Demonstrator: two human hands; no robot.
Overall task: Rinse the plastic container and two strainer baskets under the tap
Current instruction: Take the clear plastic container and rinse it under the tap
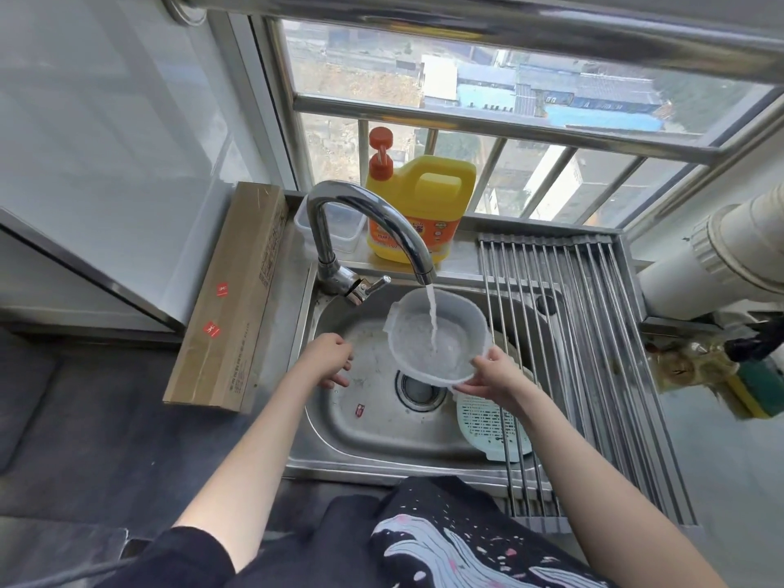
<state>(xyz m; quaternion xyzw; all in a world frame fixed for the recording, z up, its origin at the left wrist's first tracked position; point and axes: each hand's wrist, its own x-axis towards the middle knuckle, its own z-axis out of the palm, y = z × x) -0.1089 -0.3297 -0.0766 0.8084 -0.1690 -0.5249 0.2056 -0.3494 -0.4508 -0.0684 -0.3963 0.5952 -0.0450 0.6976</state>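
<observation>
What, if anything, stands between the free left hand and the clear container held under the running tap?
Nothing visible. The left hand hovers over bare sink, with open space across to the plastic container, which the right hand holds under the tap.

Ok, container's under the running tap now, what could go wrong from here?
1. Only the right hand holds the clear plastic container, pinching its near rim; as water fills it, the grip may slip. The left hand hovers free and could steady it.
2. The tap stream hits the container's inside and may splash out over the sink edge.
3. A dropped container could land on the pale green strainer basket just below.
</observation>
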